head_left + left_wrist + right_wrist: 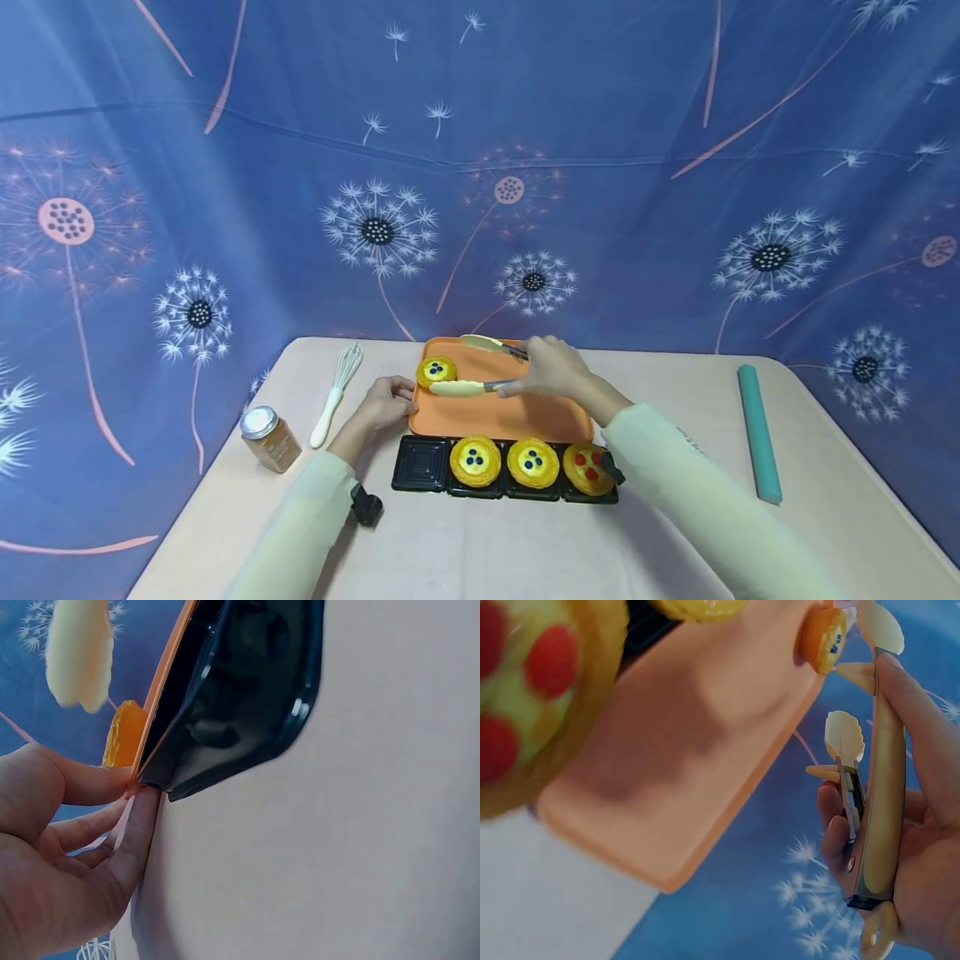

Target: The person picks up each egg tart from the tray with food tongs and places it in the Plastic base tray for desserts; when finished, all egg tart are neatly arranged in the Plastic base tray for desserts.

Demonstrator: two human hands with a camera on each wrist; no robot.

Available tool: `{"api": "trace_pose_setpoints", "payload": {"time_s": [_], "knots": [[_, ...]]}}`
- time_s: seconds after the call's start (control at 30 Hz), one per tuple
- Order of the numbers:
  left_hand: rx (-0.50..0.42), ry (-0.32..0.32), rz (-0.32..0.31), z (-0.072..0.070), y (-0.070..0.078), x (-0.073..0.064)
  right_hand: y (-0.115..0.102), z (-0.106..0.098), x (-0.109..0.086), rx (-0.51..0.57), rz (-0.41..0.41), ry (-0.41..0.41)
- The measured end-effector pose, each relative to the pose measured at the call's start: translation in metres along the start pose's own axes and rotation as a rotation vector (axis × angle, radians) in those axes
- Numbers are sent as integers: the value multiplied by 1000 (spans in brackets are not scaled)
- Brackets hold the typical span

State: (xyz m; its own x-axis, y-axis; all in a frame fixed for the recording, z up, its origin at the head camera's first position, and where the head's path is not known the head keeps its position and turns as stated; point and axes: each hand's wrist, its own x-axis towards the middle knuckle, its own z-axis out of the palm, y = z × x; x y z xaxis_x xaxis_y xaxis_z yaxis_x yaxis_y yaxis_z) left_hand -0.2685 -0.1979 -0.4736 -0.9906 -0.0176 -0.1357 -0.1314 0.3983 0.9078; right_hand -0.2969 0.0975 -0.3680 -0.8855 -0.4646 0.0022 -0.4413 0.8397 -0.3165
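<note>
My left hand (386, 403) pinches the left edge of an orange tray (525, 421), thumb on the upper side in the left wrist view (90, 780). In my right hand (553, 368) I grip a pair of cream-tipped tongs (460, 388), their arms spread apart above the tray. One egg tart (437, 372) with blueberry-like dots sits at the tray's left end, near the lower tong tip. In front of the tray lies a black four-section container (420, 465). Its leftmost section holds nothing; two blue-dotted tarts (476, 461) and a red-topped tart (587, 468) fill the others.
To the left lie a white-handled whisk (336, 398) and a jar with a silver lid (270, 438). A teal rolling pin (759, 435) lies at the right side of the table (675, 379). A blue dandelion-print cloth (637, 233) hangs behind.
</note>
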Motion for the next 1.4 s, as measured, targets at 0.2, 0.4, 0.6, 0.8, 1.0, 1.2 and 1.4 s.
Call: {"api": "trace_pose_setpoints", "payload": {"time_s": [0.2,0.4,0.6,0.8,1.0,1.2,1.4], "knots": [[2,12,9,-2,-1,-1,-7,20,21,-1,7,-24],[-32,5,9,-1,-2,-1,-13,33,25,30,29,-10],[-35,-4,-13,0,-2,-1,-15,40,24,45,7,29],[-60,-10,-16,0,-1,-1,-17,37,26,78,5,27],[-42,-10,2,1,-1,-1,-19,28,26,65,11,30],[-36,-3,0,1,0,-1,-23,22,24,66,12,25],[-30,2,-2,0,1,0,-27,8,18,9,-42,45]]}}
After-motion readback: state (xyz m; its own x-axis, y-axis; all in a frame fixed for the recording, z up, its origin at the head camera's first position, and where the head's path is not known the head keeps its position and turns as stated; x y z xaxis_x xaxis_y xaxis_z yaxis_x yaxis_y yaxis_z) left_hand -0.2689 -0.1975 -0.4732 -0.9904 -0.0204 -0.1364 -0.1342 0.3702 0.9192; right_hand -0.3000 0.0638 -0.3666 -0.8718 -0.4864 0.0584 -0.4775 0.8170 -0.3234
